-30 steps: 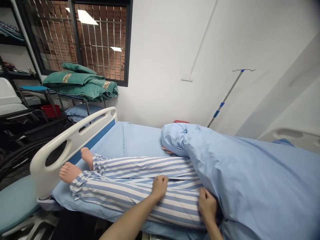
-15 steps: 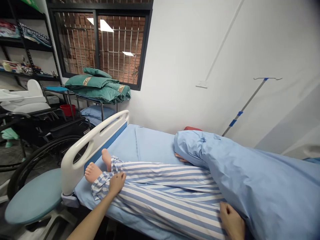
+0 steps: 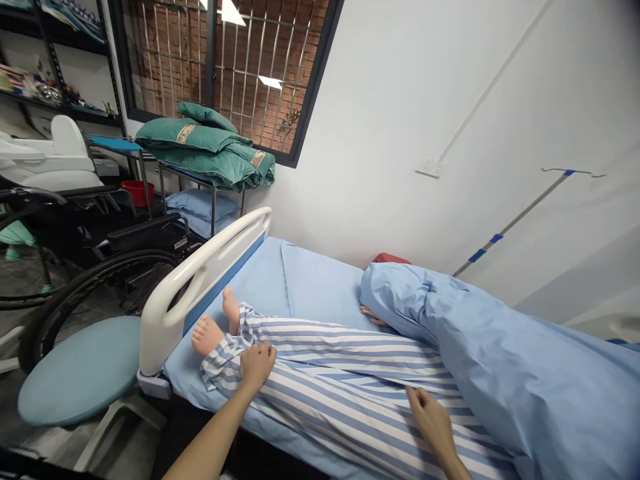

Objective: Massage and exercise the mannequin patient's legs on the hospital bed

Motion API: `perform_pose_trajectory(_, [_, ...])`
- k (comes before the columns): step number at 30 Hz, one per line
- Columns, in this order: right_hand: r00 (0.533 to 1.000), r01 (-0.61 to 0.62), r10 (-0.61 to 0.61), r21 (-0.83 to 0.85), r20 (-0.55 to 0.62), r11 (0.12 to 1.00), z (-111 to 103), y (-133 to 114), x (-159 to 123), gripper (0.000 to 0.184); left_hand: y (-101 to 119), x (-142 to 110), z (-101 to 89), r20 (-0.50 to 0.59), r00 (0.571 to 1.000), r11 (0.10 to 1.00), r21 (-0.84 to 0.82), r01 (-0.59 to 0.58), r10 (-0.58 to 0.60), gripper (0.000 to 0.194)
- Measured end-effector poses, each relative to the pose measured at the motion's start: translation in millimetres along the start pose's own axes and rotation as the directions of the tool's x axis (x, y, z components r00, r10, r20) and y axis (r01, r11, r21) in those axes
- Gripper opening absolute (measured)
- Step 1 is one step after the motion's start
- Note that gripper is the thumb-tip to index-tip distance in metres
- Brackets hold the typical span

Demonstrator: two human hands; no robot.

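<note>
A lying figure's legs, in blue-and-white striped trousers (image 3: 345,400), stretch along the bed with bare feet (image 3: 207,335) toward the footboard. My left hand (image 3: 257,365) is closed on the trouser leg near the ankle, its fingers curled into the cloth. Farther up the leg, my right hand (image 3: 431,420) has its fingers bent together on the striped cloth, where a fold rises at the fingertips. A light blue quilt (image 3: 510,360) is bunched over the upper body, to the right of my right hand. From under its edge shows part of the figure's hand (image 3: 374,316).
The bed's white footboard (image 3: 167,293) stands at the left, with a round blue-green stool (image 3: 83,370) and a wheelchair (image 3: 115,267) beyond it. Green folded bedding (image 3: 210,150) lies on a rack below the window. A drip pole (image 3: 520,217) leans by the wall.
My right hand has moved left from the quilt's edge along the trousers toward the feet. My left hand stays on the lower leg. The camera view has shifted slightly.
</note>
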State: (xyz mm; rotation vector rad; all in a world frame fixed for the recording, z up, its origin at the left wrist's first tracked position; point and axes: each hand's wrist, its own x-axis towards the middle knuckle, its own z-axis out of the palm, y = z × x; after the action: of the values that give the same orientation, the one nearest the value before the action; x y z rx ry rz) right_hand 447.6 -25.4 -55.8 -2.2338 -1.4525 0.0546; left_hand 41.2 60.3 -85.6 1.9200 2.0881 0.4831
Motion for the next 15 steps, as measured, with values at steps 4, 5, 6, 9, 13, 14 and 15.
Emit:
perform_pose_trajectory(4, [0.968,0.229,-0.240,0.124,0.076,0.965,55,-98,8,0.037,-1,1,3.4,0.015,1.000,0.999,-0.041,-0.008,0.008,0.037])
perform_pose_trajectory(5, [0.950,0.282,-0.299,0.166,0.089,0.945,70,-126,8,0.035,-2,1,4.3,0.017,1.000,0.999,-0.053,-0.009,0.010,0.037])
perform_pose_trajectory(6, [0.925,0.336,-0.364,0.211,0.111,0.918,85,-155,8,0.033,-3,1,5.1,0.017,1.000,0.998,-0.064,-0.008,0.009,0.037])
perform_pose_trajectory(9, [0.838,0.456,-0.523,0.324,0.159,0.829,126,-244,4,0.022,-4,1,6.7,0.003,1.000,0.995,-0.101,-0.011,0.012,0.035])
perform_pose_trajectory(13, [0.735,0.568,-0.672,0.457,0.093,0.685,161,-349,-6,0.018,-7,2,5.9,0.008,1.000,0.980,-0.198,-0.012,0.013,0.031])
perform_pose_trajectory(14, [0.714,0.582,-0.695,0.483,0.081,0.654,167,-370,-8,0.023,-7,2,5.2,0.022,1.000,0.966,-0.257,0.004,0.002,0.031])
perform_pose_trajectory(15, [0.696,0.593,-0.715,0.508,0.067,0.625,172,-388,-11,0.029,-8,3,4.4,0.039,0.999,0.945,-0.328,0.025,-0.012,0.030])
